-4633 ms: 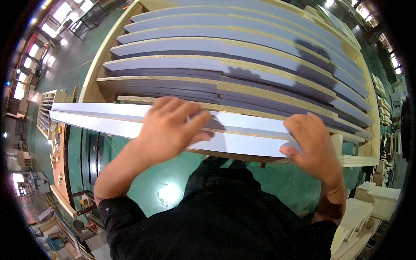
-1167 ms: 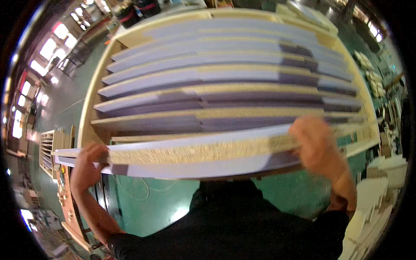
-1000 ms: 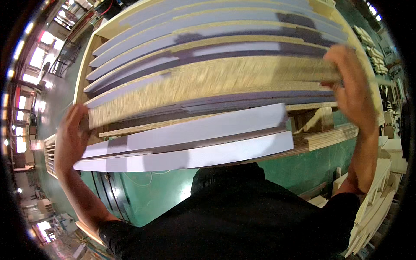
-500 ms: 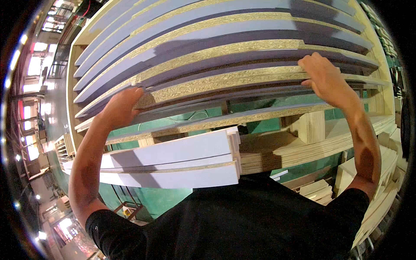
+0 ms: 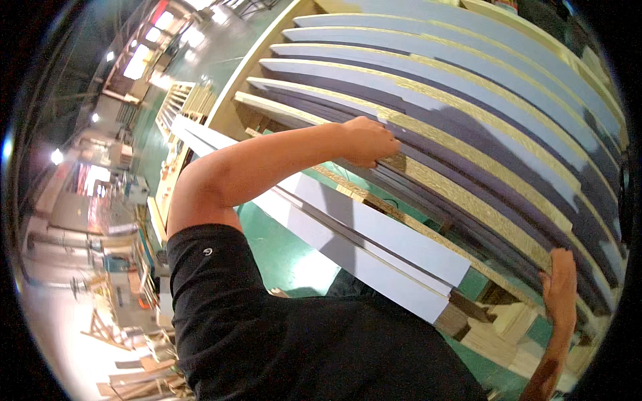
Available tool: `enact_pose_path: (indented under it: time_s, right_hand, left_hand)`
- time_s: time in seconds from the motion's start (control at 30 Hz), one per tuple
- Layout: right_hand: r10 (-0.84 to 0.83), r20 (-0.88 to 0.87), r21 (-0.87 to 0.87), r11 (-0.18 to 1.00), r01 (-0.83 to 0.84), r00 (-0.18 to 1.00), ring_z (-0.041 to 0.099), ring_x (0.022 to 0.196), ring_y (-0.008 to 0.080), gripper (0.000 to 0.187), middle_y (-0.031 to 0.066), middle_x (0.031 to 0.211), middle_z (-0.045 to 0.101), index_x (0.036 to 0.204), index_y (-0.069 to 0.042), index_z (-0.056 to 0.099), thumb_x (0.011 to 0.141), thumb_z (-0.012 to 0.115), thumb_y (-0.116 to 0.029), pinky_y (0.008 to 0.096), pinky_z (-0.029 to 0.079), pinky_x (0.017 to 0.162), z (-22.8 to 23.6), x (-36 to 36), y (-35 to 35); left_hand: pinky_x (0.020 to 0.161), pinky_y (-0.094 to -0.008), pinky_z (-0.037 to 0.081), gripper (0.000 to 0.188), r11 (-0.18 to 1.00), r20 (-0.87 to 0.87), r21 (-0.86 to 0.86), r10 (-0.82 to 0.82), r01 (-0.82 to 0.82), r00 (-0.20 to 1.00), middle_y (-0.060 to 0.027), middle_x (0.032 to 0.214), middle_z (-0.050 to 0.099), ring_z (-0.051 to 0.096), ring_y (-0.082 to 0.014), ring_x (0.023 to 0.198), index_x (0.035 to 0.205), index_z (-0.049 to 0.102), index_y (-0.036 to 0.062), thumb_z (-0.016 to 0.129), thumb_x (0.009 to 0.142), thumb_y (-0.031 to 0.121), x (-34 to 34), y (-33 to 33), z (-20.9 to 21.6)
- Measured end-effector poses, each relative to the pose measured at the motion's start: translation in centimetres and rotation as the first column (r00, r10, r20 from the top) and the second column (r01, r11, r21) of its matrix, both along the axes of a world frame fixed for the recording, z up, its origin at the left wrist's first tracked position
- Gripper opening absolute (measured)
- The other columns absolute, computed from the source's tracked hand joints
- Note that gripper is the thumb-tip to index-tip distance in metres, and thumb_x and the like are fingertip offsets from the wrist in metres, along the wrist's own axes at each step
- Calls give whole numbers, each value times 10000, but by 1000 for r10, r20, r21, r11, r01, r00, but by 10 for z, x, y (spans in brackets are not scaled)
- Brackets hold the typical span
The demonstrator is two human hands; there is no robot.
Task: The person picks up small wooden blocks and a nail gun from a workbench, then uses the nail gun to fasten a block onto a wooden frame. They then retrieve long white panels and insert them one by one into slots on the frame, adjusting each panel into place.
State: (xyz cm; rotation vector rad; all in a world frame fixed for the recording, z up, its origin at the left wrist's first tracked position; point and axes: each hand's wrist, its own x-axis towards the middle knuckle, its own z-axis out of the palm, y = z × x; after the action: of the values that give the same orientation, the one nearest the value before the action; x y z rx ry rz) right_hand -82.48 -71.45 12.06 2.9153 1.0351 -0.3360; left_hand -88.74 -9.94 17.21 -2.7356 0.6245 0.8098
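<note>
A particleboard panel point(image 5: 468, 206) with a rough tan edge stands on its long side in the near part of a wooden frame. My left hand point(image 5: 369, 142) is closed over its left end, the forearm reaching across from the left. At the other end, my right hand point(image 5: 562, 284) grips the same panel, its fingertips on the top edge. Farther back, several grey-faced boards point(image 5: 428, 100) stand in a row, roughly parallel, with shadows across them. How far the fingers wrap behind the held panel is hidden.
Long white-faced strips point(image 5: 374, 234) lie stacked between my body and the frame. The frame's pale wooden side rail point(image 5: 251, 63) runs along the left. Beneath is green floor point(image 5: 284, 240). Wood scraps point(image 5: 144, 381) lie at lower left.
My view has swung, so the frame and boards now slant down to the right. Both hands stay on the ends of the same panel.
</note>
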Motion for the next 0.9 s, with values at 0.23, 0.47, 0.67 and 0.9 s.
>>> enact_pose_path:
  time_s: [0.23,0.47,0.67,0.9]
  right_hand:
    - [-22,-110,163,986,40,994,555,1200,451,413,241,1304,530,1328,12,515,959,691,-53,449,448,1035,31,-3,49]
    - [33,-60,262,965,-16,998,588,1120,471,474,241,1188,591,1232,2,564,806,773,-26,507,483,962,26,-7,78]
    - [115,-78,257,962,-91,990,602,1096,462,469,243,1192,586,1217,7,560,812,792,-42,500,492,925,19,-5,104]
    - [143,-39,276,953,-127,989,591,1122,454,529,232,1216,588,1230,-4,565,778,827,-83,504,497,931,22,-11,118]
  left_hand:
    - [865,-500,593,455,998,22,-9,62,-62,998,-150,1156,693,683,-360,1146,1209,585,68,797,863,274,-23,1,-2]
    - [857,-516,593,409,997,45,35,66,-68,997,-131,1150,696,694,-365,1127,1199,609,89,780,865,251,-26,21,-1]
    - [856,-531,590,363,989,15,73,130,-130,991,-139,1115,709,698,-367,1118,1169,624,84,746,837,169,-30,42,4]
    - [857,-527,587,413,986,23,71,148,-149,989,-139,1107,706,706,-371,1089,1161,602,89,785,799,168,-30,56,-3]
